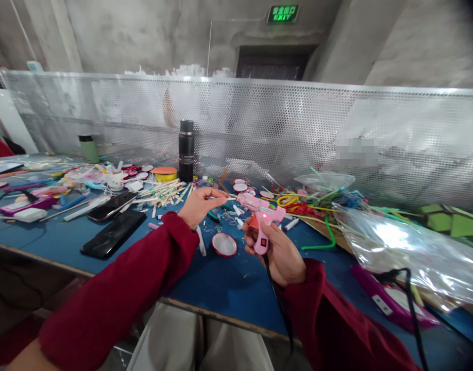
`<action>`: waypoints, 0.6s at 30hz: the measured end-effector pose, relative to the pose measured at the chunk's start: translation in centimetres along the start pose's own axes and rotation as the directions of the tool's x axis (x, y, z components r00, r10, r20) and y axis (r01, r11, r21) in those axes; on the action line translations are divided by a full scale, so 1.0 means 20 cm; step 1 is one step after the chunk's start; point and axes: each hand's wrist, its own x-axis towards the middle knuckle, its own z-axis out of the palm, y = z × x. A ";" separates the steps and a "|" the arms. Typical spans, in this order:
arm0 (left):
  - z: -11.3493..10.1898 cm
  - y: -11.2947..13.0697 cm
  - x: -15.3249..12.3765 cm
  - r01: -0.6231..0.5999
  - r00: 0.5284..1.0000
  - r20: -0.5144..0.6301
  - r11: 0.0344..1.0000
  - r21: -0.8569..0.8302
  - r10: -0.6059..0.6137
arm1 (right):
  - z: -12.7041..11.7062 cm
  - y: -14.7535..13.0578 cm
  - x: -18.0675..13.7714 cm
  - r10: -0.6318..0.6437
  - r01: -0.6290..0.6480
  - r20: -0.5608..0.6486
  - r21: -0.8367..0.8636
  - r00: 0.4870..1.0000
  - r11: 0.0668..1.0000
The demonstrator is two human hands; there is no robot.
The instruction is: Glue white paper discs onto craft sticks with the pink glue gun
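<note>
My right hand (281, 252) is wrapped around the grip of a pink hot glue gun (263, 208), fingers by its orange trigger. The gun's nozzle points left, and a black cord hangs from its handle. My left hand (201, 205) pinches a short, thin pale stick (232, 198) right at the nozzle tip; whether the two touch I cannot tell. Below, between my hands, a round white disc with a red rim (224, 244) lies on the blue table (224, 288). A white pen-like tool (201, 240) lies beside it.
Two black phones (113, 234) lie to the left, near a pile of wooden sticks (163, 193). A black bottle (186, 152) stands behind. Pipe cleaners (329, 232), a clear plastic bag (406, 242) and a purple power strip (394, 299) cover the right. A perforated metal screen (259, 118) closes the back.
</note>
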 end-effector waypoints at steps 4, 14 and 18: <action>0.00 0.00 0.00 0.007 1.000 -0.023 0.997 0.082 -0.005 | 0.00 0.00 0.00 0.006 -0.006 0.000 0.001 1.000 1.000; -0.01 -0.02 0.03 -0.113 0.978 -0.132 0.940 0.322 0.163 | 0.00 0.02 0.02 -0.019 0.018 -0.027 -0.058 0.999 0.998; -0.04 -0.06 0.04 -0.083 0.953 -0.232 0.901 0.427 0.197 | 0.00 0.02 0.02 -0.014 0.009 -0.048 -0.088 0.999 0.996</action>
